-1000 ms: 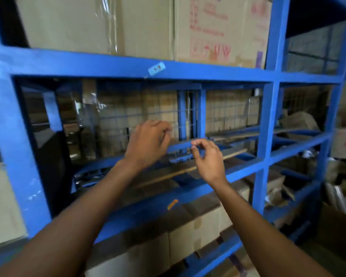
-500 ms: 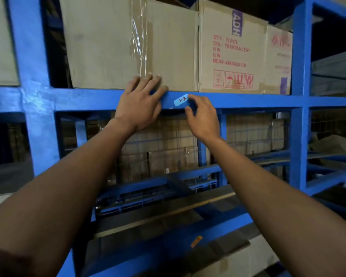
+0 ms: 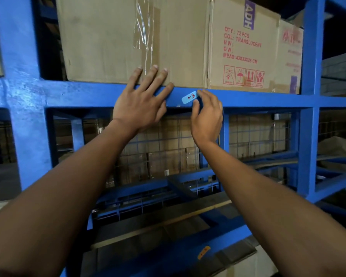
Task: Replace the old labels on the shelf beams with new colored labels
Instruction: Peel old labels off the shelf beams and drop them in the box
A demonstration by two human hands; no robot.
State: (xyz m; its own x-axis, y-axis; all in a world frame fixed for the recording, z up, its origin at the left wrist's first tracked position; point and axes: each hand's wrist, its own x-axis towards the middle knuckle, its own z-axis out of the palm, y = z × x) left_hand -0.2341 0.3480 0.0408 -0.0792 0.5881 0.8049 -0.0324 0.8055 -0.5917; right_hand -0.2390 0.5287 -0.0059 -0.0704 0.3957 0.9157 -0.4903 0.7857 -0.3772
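Observation:
A small light-blue label (image 3: 189, 97) with red writing sticks at a slant on the blue upper shelf beam (image 3: 268, 98). My right hand (image 3: 207, 114) is just right of it, with index finger and thumb curled at the label's right end. My left hand (image 3: 143, 97) lies flat with spread fingers on the beam to the label's left, fingertips reaching up onto a cardboard box (image 3: 116, 37). An orange label (image 3: 203, 252) sits on the lower beam (image 3: 168, 254).
Taped cardboard boxes fill the upper shelf, one printed in red (image 3: 242, 48). Blue uprights stand at left (image 3: 18, 76) and right (image 3: 312, 56). Behind the hands are a wire mesh (image 3: 254, 132) and more boxes; further rack bays run off to the right.
Both hands rose from the lower level to the upper beam as the view tilted up. Over the last half second my right fingers closed in on the label's right end.

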